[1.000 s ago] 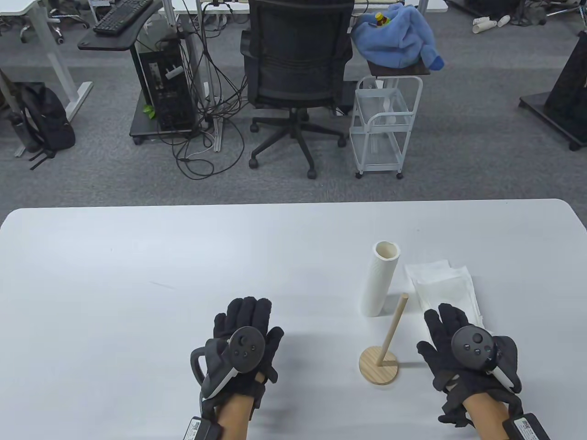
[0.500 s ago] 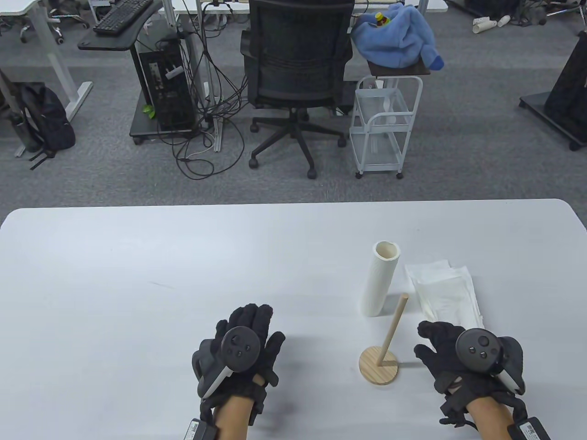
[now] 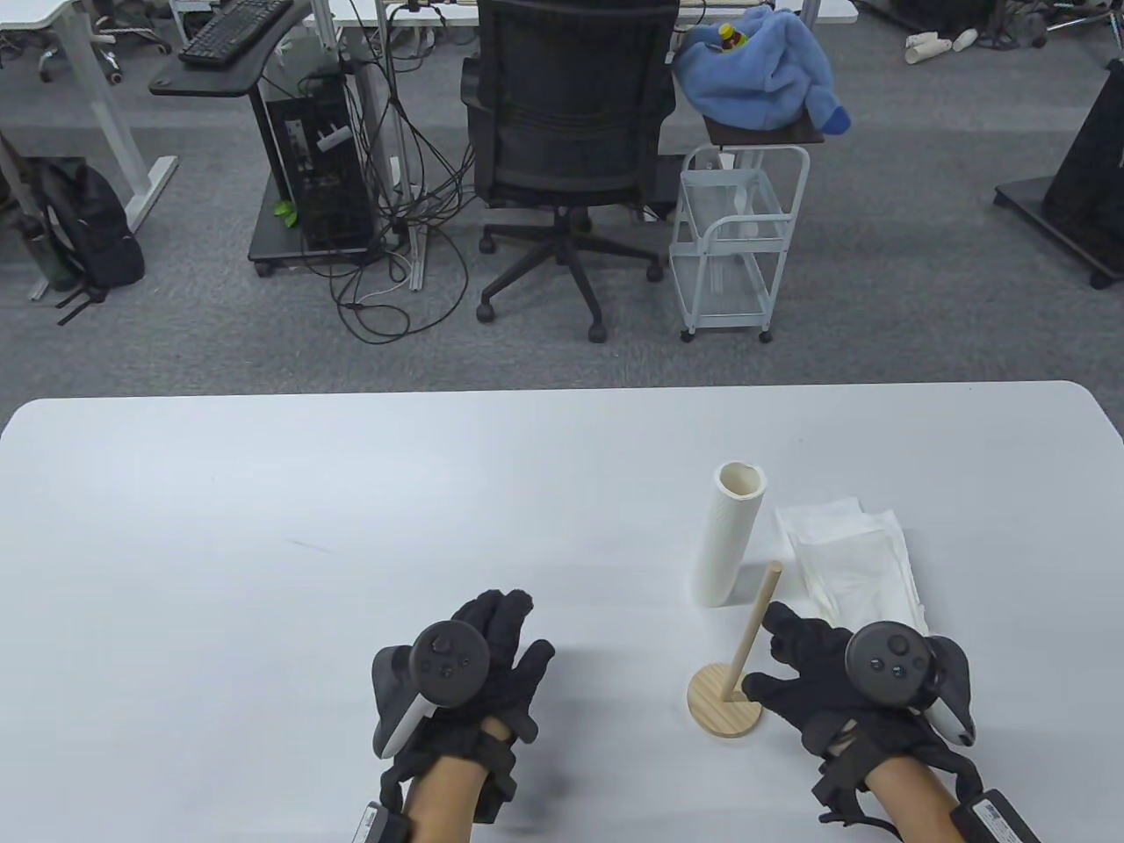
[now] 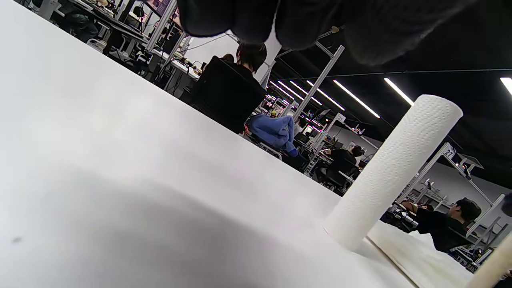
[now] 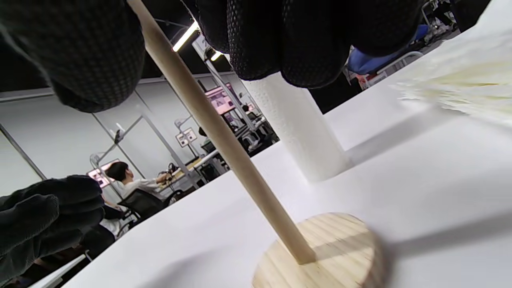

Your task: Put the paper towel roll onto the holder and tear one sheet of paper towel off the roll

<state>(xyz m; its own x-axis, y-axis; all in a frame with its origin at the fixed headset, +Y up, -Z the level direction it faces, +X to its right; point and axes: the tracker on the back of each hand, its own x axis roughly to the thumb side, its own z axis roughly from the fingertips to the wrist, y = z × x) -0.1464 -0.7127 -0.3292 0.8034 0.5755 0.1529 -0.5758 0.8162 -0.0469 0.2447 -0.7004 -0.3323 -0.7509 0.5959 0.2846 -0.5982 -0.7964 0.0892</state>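
Observation:
The white paper towel roll (image 3: 731, 536) (image 4: 394, 172) (image 5: 300, 132) stands upright on the table, apart from the holder. The wooden holder has a round base (image 3: 724, 700) (image 5: 320, 252) and a bare upright rod (image 3: 753, 628) (image 5: 224, 140). My right hand (image 3: 781, 654) is open just right of the rod, its thumb (image 5: 80, 52) on one side and its fingers (image 5: 280, 36) on the other; no grip shows. My left hand (image 3: 500, 641) rests open on the table, well left of the holder, and holds nothing.
A stack of folded paper towels (image 3: 856, 562) (image 5: 460, 88) lies right of the roll, just beyond my right hand. The white table (image 3: 263, 527) stretches wide to the left. Beyond its far edge stand an office chair (image 3: 571, 132) and a white wire cart (image 3: 738, 237).
My right hand has moved left from beside the folded towels to the holder's rod, its fingers now spread around it. The left hand has turned slightly to the right.

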